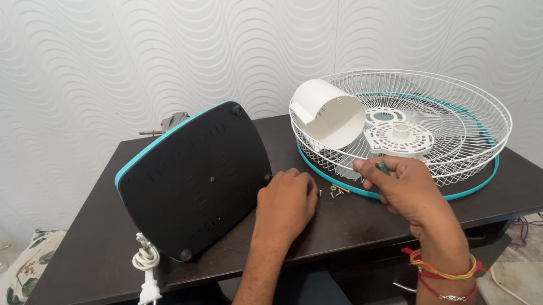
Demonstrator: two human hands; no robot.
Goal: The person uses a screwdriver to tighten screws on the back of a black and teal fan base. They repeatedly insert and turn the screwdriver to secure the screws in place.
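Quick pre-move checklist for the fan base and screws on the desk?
1. Fan base tipped up, dark underside facing the person: ok.
2. Left hand beside the base, fist closed; contents: cannot tell.
3. Right hand gripping a green-tipped tool: ok.
4. Loose screws lying between the hands: ok.
5. Plug dangling off the table edge, unplugged: ok.
6. White grilles overhang the table's edge: not ok.

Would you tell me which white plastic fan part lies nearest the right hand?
The flat round vented disc in the wire guard, just above the right hand; the cylindrical cover sits farther left.
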